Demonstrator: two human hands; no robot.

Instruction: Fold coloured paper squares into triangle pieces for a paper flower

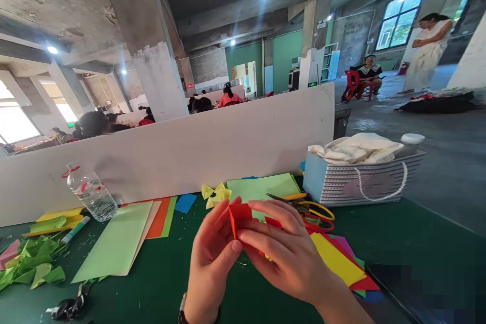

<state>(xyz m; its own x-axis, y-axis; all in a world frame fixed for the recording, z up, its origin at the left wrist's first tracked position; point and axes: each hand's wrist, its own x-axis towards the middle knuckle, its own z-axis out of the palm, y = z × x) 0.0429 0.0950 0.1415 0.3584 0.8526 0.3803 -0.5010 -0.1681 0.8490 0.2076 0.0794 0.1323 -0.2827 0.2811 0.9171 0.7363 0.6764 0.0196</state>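
A small folded piece of red paper (237, 214) is held up between my two hands, above the green table. My left hand (214, 255) grips its left side, thumb near the lower edge and fingers behind. From the right, my right hand (283, 248) holds the same paper, its fingers bent over and along it. More red and yellow bits show partly behind my right hand. Beyond the hands lie folded yellow paper pieces (217, 195) and a light green sheet (261, 187). Yellow-handled scissors (317, 210) rest just behind my right hand.
On the left are a water bottle (93, 195), a glue stick (76, 229), green paper scraps (34, 260), green sheets (117, 240) and keys (70, 306). Coloured papers (337, 260) and a striped bag (360, 179) are at right. A white partition (228, 147) stands behind; people sit beyond.
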